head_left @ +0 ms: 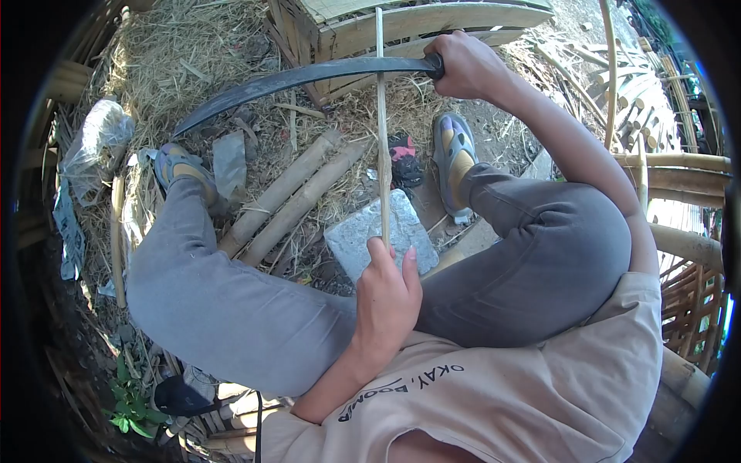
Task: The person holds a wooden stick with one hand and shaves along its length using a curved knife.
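Head view, left hand [386,297]: pinching the near end of a thin, pale wooden stick [383,147] between thumb and fingertips.
Rough, square-edged grey block [357,238]: lying on the ground beneath the stick.
Right hand [472,68]: wrapping around the black handle [435,65] of a long, curved, dark metal blade [301,79], which is crossing the stick; whether they're touching, I can't tell.
Pale, slatted wooden crate [455,21]: sitting beyond the blade.

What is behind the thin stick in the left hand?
Behind the stick, parts of a pale block and a wooden crate show. Whatever the stick directly covers cannot be seen.
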The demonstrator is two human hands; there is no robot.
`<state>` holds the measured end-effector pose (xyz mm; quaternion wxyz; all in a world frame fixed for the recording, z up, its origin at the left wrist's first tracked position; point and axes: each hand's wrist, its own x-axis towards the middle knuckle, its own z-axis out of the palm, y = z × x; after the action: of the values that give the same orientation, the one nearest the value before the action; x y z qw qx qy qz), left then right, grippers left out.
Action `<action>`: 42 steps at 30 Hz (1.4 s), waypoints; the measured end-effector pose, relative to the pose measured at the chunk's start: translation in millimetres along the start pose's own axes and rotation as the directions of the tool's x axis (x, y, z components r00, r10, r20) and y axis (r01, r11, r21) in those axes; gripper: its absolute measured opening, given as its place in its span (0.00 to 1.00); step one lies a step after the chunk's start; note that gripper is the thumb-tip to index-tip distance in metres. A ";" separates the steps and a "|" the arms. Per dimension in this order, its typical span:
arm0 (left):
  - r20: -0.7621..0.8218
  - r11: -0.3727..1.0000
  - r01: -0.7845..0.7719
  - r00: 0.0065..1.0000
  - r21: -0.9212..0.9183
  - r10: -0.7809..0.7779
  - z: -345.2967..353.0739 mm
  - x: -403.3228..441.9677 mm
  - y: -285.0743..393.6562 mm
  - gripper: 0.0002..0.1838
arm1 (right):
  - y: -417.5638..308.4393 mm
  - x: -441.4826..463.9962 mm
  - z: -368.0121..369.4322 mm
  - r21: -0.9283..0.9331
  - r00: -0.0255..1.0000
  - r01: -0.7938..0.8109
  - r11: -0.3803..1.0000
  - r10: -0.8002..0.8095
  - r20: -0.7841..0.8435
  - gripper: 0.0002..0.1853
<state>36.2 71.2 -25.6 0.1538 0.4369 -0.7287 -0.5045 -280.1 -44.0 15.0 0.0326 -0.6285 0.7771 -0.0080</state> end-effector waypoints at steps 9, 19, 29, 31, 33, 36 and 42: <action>0.103 0.995 0.102 0.990 -0.012 -0.100 -10.2 3.1 9.7 0.17 | 7.9 6.6 3.0 -0.002 1.000 -0.021 1.000 0.021 0.010 0.24; 0.073 0.995 0.099 0.992 -0.005 -0.098 -16.4 4.9 5.8 0.17 | 38.3 11.7 10.1 -0.002 0.995 -0.053 0.999 0.053 -0.084 0.15; 0.166 0.997 0.065 0.984 -0.033 -0.058 -11.2 -0.4 2.5 0.14 | 49.2 -1.4 22.5 0.048 0.996 -0.059 0.997 0.062 -0.068 0.15; 0.102 0.994 0.067 0.993 -0.081 -0.059 -10.1 0.8 0.1 0.14 | 36.4 -3.5 18.1 0.053 0.996 -0.072 0.996 0.075 -0.054 0.15; 0.056 0.992 0.062 0.997 -0.113 -0.055 -9.7 1.8 -0.6 0.14 | 22.7 -6.0 13.9 0.073 0.998 -0.062 0.995 0.064 -0.017 0.15; 0.021 0.989 0.039 0.999 -0.140 -0.036 -11.8 2.1 -0.1 0.14 | 8.4 -7.6 7.5 0.131 1.000 -0.019 0.991 0.017 0.019 0.14; -0.042 0.981 -0.044 0.998 -0.190 0.037 -13.9 -0.6 -1.8 0.13 | 3.0 -5.3 -4.7 0.238 0.991 0.038 0.970 -0.006 -0.132 0.09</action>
<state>46.6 63.2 -20.9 0.2190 0.4148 -0.6826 -0.5604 -282.3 -38.3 19.8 0.0577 -0.6267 0.7638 -0.1432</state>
